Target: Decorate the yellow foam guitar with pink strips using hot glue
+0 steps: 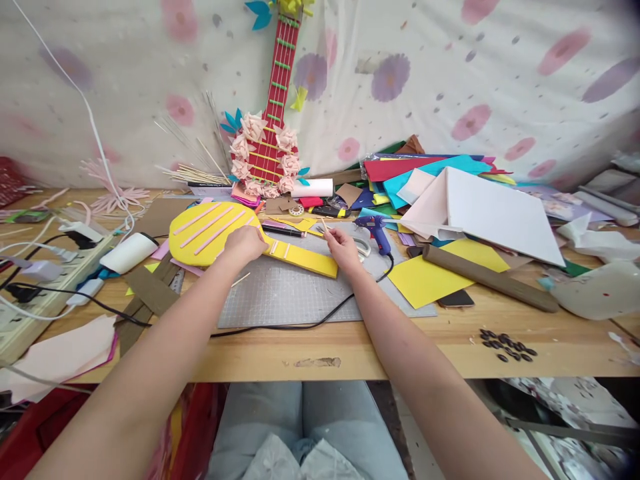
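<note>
A yellow toy guitar [310, 259] lies tilted on the grey cutting mat [285, 300], with pink strips across its rounded body and a few short pale strips on its neck. My left hand [245, 244] is closed on the guitar where body and neck meet; its fingertips are partly hidden. Beside the far end of the neck, my right hand [343, 249] pinches a short thin pale stick [325, 227] between thumb and finger. A loose thin stick [241, 280] rests on the mat below the guitar.
A blue glue gun [376, 233] stands right of my hand; its black cord [320, 323] crosses the mat. A red flower-trimmed guitar [267, 147] leans at the back. Coloured sheets [430, 270] pile up on the right, black oval pieces [507, 345] near the front edge. Left is a power strip [45, 293].
</note>
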{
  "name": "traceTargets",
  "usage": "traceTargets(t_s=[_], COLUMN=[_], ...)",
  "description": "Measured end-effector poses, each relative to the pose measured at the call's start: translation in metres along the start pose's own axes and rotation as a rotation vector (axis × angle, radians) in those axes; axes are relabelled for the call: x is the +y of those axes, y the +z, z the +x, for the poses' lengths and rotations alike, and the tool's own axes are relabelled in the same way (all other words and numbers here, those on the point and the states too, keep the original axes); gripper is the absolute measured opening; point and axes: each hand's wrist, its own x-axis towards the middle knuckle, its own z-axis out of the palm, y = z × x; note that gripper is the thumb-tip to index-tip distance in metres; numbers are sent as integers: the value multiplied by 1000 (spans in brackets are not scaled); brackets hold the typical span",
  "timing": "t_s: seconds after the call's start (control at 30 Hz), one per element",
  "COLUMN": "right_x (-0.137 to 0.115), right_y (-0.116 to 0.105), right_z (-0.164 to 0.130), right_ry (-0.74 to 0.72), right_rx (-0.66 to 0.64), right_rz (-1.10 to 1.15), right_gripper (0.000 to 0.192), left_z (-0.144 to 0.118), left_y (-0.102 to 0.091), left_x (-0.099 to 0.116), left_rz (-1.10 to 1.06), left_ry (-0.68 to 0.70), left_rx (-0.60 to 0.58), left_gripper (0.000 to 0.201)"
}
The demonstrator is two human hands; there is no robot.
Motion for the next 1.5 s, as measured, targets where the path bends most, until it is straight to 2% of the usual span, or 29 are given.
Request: traceTargets(t_s=[0.17,0.23,0.37,0.5,0.63,0.93,1.17,1.37,1.5], right_x=[4,6,10,11,10,9,5,6,6], right_y=[0,0,0,0,0,-1,-1,-1,-1], right_z=[1,2,3,3,3,3,1,1,1], right_ry=[4,-9,-15,-7,1,15,40,36,28], right_rx=[10,6,4,6,1,-8,2,-3,-3], right_rz=[-71,-85,-117,-128,-134,-145,-161,-175,-172], right_gripper=[28,29,30,30,30,29,28,28,28], left_z=[-5,-6,-6,0,9,18,17,22,26], left_y=[1,-1,-11,-19,-19,-15,-13,-22,-31], left_x=[2,0,0,3,4,4,3,-2,-9], left_rz=[42,73,205,306,290,312,305,313,369], left_ry=[17,113,382,450,517,538,570,556,495], left_rx=[-62,-76,-121,-166,-181,-180,-176,-167,-175], left_gripper=[28,34,57,62,57,47,49,47,49])
